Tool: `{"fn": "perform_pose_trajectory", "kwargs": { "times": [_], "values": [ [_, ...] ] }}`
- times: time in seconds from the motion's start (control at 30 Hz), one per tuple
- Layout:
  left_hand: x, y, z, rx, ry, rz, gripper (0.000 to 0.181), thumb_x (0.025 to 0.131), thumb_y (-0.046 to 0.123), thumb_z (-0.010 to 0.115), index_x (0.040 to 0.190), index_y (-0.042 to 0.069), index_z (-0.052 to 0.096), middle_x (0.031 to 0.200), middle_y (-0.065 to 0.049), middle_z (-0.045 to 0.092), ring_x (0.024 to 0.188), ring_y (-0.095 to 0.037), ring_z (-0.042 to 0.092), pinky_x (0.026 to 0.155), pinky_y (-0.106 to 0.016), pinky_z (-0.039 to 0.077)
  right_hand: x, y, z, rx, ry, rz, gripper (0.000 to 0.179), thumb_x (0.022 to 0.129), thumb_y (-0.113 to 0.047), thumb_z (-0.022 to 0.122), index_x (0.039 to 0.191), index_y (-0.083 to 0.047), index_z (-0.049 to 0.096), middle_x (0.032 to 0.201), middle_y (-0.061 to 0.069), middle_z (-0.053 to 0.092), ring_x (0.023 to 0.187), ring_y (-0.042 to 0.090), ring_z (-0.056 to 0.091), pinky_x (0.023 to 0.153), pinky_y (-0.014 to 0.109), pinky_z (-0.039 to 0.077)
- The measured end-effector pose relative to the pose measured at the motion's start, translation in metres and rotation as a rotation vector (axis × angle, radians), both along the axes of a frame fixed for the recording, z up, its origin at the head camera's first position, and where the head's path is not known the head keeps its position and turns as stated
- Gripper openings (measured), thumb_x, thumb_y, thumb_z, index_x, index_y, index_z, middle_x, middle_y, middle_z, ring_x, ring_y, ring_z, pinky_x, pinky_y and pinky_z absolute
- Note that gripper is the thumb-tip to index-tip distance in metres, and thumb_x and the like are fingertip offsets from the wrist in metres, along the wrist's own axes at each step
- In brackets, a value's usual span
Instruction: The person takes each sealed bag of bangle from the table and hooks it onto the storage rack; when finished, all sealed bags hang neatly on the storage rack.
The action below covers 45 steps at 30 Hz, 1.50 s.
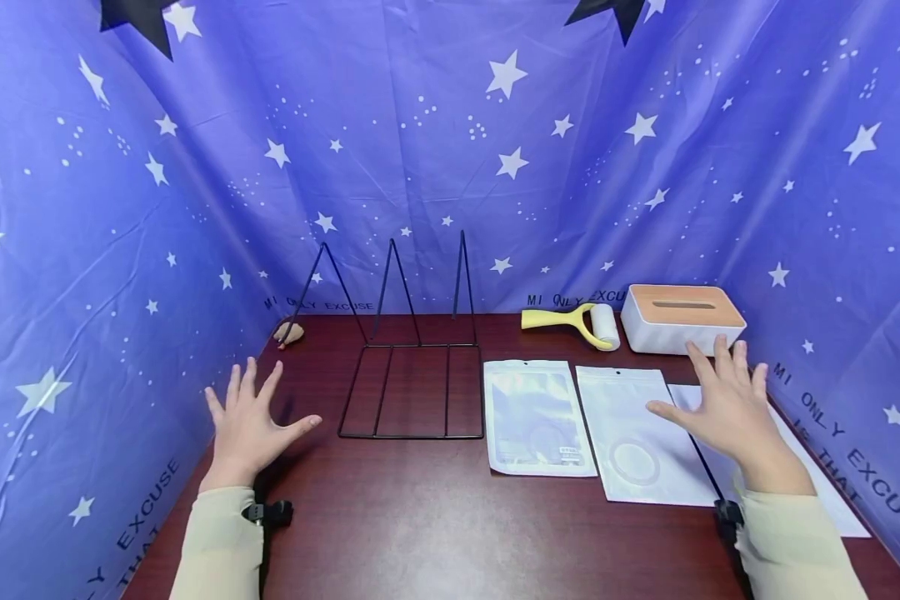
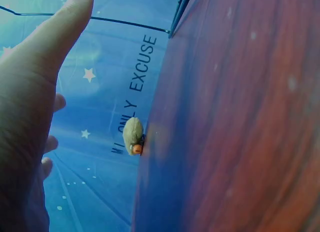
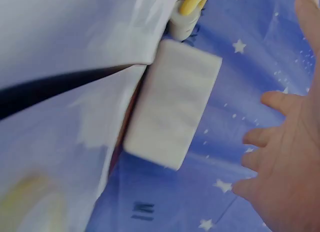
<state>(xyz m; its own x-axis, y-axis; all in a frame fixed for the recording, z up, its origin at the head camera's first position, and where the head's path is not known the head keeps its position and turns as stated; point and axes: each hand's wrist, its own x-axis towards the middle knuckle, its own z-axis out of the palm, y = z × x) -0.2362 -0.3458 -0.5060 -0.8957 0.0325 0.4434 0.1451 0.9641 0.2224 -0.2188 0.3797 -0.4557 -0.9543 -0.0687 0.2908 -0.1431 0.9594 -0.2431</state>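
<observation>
My left hand [image 1: 247, 429] is held over the left side of the table with its fingers spread and nothing in them. Its nearest things are a black wire rack [image 1: 411, 437] with several pointed uprights, and a small beige ornament [image 2: 133, 132] with an orange part. Over on the right, my right hand [image 1: 735, 417] also spreads its fingers and holds nothing. It overlaps the flat white pouches in the head view. The left pouch [image 1: 532, 408] has a clear window; the middle pouch [image 1: 637, 400] shows a pale ring. The right pouch [image 1: 810, 475] is partly hidden behind the hand.
A yellow-handled lint roller [image 1: 555, 318] lies at the back of the dark red table [image 1: 420, 533]. Beside it stands a white tissue box [image 1: 656, 336] with a wood-coloured top. A blue star-patterned curtain [image 1: 390, 150] encloses the table at the back and both sides.
</observation>
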Motion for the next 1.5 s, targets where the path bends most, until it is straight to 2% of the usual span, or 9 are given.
{"fn": "perform_pose_trajectory", "kwargs": {
  "times": [0.13,0.23,0.4,0.5,0.6,0.77,1.0,1.23,1.5],
  "values": [
    [0.000,0.004,-0.001,0.022,-0.020,-0.019,0.120,0.072,0.083,0.075,0.165,0.017,0.036,0.172,-0.024,0.015,0.158,-0.046,0.008,0.116,-0.073,-0.016,-0.005,-0.009,0.007,-0.029,-0.025,0.049,0.119,0.084,-0.068,0.078,0.163,0.004,0.024,0.164,0.043,0.004,0.152,0.054,-0.016,0.114,0.072,-0.019],
    [-0.001,0.007,-0.002,0.042,-0.036,-0.029,0.121,0.073,0.082,0.076,0.165,0.017,0.034,0.170,-0.026,0.018,0.157,-0.047,0.012,0.117,-0.076,-0.006,-0.009,-0.015,0.013,-0.052,-0.051,0.080,0.117,0.086,-0.065,0.077,0.161,0.006,0.024,0.163,0.042,0.013,0.154,0.056,-0.004,0.116,0.072,-0.013],
    [-0.004,0.011,-0.002,0.073,-0.063,-0.045,0.123,0.073,0.080,0.077,0.166,0.015,0.030,0.167,-0.027,0.024,0.152,-0.050,0.023,0.116,-0.077,0.014,-0.018,-0.021,0.018,-0.082,-0.099,0.125,0.111,0.089,-0.061,0.077,0.160,0.009,0.026,0.160,0.042,0.022,0.148,0.061,0.017,0.116,0.076,0.010],
    [-0.005,0.013,-0.003,0.090,-0.068,-0.054,0.123,0.073,0.079,0.078,0.166,0.014,0.029,0.166,-0.027,0.027,0.149,-0.051,0.028,0.113,-0.076,0.020,-0.023,-0.026,0.021,-0.086,-0.129,0.148,0.108,0.090,-0.059,0.076,0.159,0.010,0.028,0.158,0.042,0.026,0.144,0.062,0.024,0.112,0.076,0.021],
    [-0.005,0.014,-0.004,0.110,-0.085,-0.060,0.124,0.074,0.079,0.078,0.167,0.013,0.028,0.166,-0.026,0.028,0.147,-0.053,0.031,0.111,-0.076,0.024,-0.028,-0.032,0.023,-0.096,-0.154,0.158,0.104,0.091,-0.059,0.076,0.157,0.009,0.033,0.157,0.039,0.031,0.143,0.060,0.029,0.111,0.075,0.026],
    [-0.006,0.016,-0.007,0.139,-0.126,-0.067,0.124,0.076,0.079,0.076,0.166,0.009,0.026,0.166,-0.025,0.031,0.146,-0.053,0.033,0.110,-0.074,0.029,-0.036,-0.040,0.023,-0.139,-0.186,0.170,0.093,0.093,-0.054,0.076,0.154,0.007,0.040,0.154,0.034,0.038,0.141,0.055,0.036,0.110,0.073,0.031],
    [-0.005,0.022,-0.009,0.188,-0.182,-0.103,0.120,0.079,0.078,0.075,0.161,0.001,0.034,0.159,-0.027,0.040,0.143,-0.051,0.037,0.111,-0.071,0.033,-0.054,-0.050,0.019,-0.217,-0.235,0.197,0.081,0.097,-0.050,0.073,0.152,0.003,0.046,0.150,0.032,0.045,0.137,0.052,0.045,0.109,0.070,0.036],
    [-0.006,0.031,-0.012,0.226,-0.242,-0.135,0.114,0.081,0.078,0.073,0.159,0.002,0.039,0.156,-0.026,0.043,0.143,-0.050,0.038,0.112,-0.069,0.034,-0.073,-0.058,0.010,-0.299,-0.249,0.244,0.073,0.098,-0.042,0.075,0.148,0.004,0.051,0.147,0.028,0.053,0.135,0.048,0.050,0.109,0.064,0.040],
    [-0.005,0.040,-0.019,0.302,-0.279,-0.196,0.103,0.083,0.069,0.078,0.153,0.001,0.047,0.151,-0.023,0.051,0.142,-0.045,0.041,0.113,-0.064,0.036,-0.090,-0.069,0.003,-0.420,-0.318,0.288,0.066,0.100,-0.034,0.073,0.145,0.009,0.052,0.141,0.032,0.057,0.128,0.049,0.055,0.109,0.061,0.042]
  ]
}}
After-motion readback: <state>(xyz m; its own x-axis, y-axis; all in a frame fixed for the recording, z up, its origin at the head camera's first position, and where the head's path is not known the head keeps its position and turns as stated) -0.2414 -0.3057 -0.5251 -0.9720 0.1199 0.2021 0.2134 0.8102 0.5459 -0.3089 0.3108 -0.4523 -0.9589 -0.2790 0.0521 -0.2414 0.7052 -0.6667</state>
